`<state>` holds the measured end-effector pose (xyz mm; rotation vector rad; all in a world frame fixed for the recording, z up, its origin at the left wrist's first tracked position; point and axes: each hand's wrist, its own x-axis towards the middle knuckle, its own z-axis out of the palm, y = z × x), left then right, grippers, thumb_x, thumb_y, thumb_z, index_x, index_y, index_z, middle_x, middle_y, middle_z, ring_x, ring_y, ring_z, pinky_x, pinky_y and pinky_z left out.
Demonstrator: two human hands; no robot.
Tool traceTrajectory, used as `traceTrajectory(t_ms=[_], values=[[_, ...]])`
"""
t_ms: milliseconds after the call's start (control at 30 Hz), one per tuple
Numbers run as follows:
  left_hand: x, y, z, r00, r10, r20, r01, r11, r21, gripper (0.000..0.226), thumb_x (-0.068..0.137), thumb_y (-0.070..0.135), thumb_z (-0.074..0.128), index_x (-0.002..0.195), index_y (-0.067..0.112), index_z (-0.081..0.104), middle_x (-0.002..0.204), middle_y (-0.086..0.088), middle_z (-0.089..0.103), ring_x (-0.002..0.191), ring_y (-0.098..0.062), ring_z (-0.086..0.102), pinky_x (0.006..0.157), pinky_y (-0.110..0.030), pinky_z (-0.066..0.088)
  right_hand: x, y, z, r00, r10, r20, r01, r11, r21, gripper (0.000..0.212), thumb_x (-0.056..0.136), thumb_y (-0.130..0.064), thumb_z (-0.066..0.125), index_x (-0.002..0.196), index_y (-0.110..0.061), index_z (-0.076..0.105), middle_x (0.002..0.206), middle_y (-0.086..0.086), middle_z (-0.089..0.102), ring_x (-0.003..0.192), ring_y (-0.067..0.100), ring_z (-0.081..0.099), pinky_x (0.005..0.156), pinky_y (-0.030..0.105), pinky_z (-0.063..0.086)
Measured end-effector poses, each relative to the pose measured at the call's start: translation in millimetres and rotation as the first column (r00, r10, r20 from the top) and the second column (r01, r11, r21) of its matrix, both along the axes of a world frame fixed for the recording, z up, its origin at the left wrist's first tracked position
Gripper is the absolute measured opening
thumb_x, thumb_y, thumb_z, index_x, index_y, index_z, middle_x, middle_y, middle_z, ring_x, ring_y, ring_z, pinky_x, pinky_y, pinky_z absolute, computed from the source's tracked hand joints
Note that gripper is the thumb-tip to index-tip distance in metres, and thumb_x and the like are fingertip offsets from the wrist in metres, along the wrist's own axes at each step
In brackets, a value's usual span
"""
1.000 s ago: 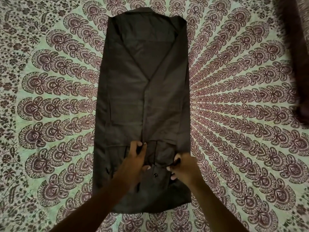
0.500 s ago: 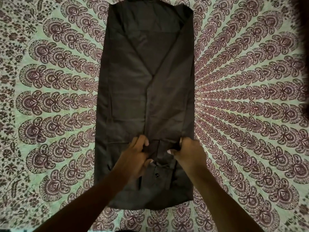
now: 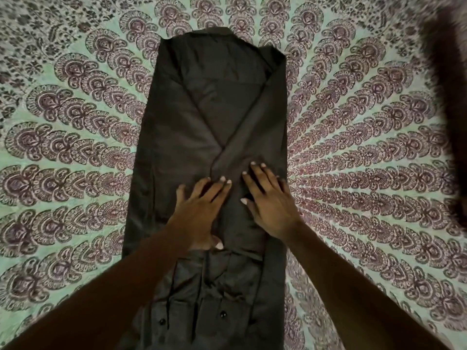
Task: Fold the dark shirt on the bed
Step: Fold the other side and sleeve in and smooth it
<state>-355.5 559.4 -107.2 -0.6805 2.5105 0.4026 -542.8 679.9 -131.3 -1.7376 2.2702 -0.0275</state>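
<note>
The dark shirt (image 3: pixel 217 102) lies lengthwise on the bed, its sides and sleeves folded inward into a long narrow strip, collar end far from me. The sleeves cross in a V near the middle. My left hand (image 3: pixel 199 210) lies flat on the shirt's centre with fingers straight and spread. Just to its right, my right hand (image 3: pixel 269 203) also presses flat on the cloth, fingers extended. Cuffs with two dark buttons (image 3: pixel 223 314) show between my forearms near the lower edge.
A green bedsheet (image 3: pixel 75 147) with maroon mandala print covers the bed all around the shirt. A blurred dark shape (image 3: pixel 452 109) runs down the far right edge of the view.
Both hands let go of the cuff area and slid up the shirt toward its middle, now lying flat on it. The view moved closer and lower.
</note>
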Motion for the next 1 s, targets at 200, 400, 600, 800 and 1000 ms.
traceTrajectory(t_ms=[200, 400, 600, 800, 1000], values=[[-31, -31, -11, 0.925, -0.085, -0.371, 0.001, 0.975, -0.222, 0.071, 0.091, 0.063, 0.038, 0.142, 0.019, 0.061, 0.122, 0.003, 0.066, 0.111, -0.023, 0.050, 0.086, -0.043, 0.025, -61, -70, -7, 0.995, 0.095, -0.036, -0.095, 0.995, 0.005, 0.064, 0.103, -0.054, 0.034, 0.160, -0.025, 0.038, 0.170, 0.006, 0.028, 0.154, 0.026, 0.032, 0.121, 0.058, 0.029], [-48, -53, -42, 0.926, -0.133, -0.352, 0.070, 0.980, -0.187, 0.073, 0.087, 0.063, 0.053, 0.147, 0.022, 0.049, 0.163, -0.008, 0.036, 0.147, -0.030, 0.036, 0.107, -0.060, 0.034, -101, -108, -13, 0.982, 0.175, -0.077, -0.177, 0.984, -0.014, 0.063, 0.103, -0.056, 0.036, 0.156, -0.023, 0.044, 0.169, 0.010, 0.029, 0.155, 0.029, 0.030, 0.117, 0.056, 0.033], [-33, -50, -46, 0.929, -0.153, -0.338, 0.117, 0.985, -0.124, 0.090, 0.086, 0.077, 0.047, 0.157, 0.021, 0.041, 0.172, -0.007, 0.023, 0.155, -0.031, 0.028, 0.112, -0.061, 0.026, -93, -89, -12, 0.984, 0.159, -0.077, -0.161, 0.987, -0.024, 0.064, 0.102, -0.058, 0.043, 0.156, -0.025, 0.043, 0.170, 0.012, 0.025, 0.155, 0.035, 0.025, 0.113, 0.057, 0.034], [-25, -48, -56, 0.907, -0.178, -0.381, 0.132, 0.981, -0.144, 0.092, 0.084, 0.077, 0.053, 0.158, 0.022, 0.040, 0.173, -0.007, 0.021, 0.157, -0.030, 0.027, 0.113, -0.061, 0.028, -67, -33, -23, 0.995, 0.085, -0.044, -0.088, 0.993, -0.072, 0.065, 0.105, -0.060, 0.040, 0.163, -0.032, 0.029, 0.175, 0.009, 0.008, 0.161, 0.035, 0.005, 0.122, 0.057, 0.025], [-27, -47, -48, 0.917, -0.192, -0.350, 0.147, 0.977, -0.151, 0.093, 0.085, 0.080, 0.049, 0.157, 0.022, 0.041, 0.172, -0.008, 0.023, 0.155, -0.031, 0.028, 0.112, -0.060, 0.027, -38, -14, -8, 0.992, -0.123, 0.018, 0.125, 0.986, -0.109, 0.062, 0.101, -0.051, 0.055, 0.156, -0.025, 0.044, 0.170, 0.013, 0.022, 0.152, 0.038, 0.027, 0.112, 0.057, 0.032]])
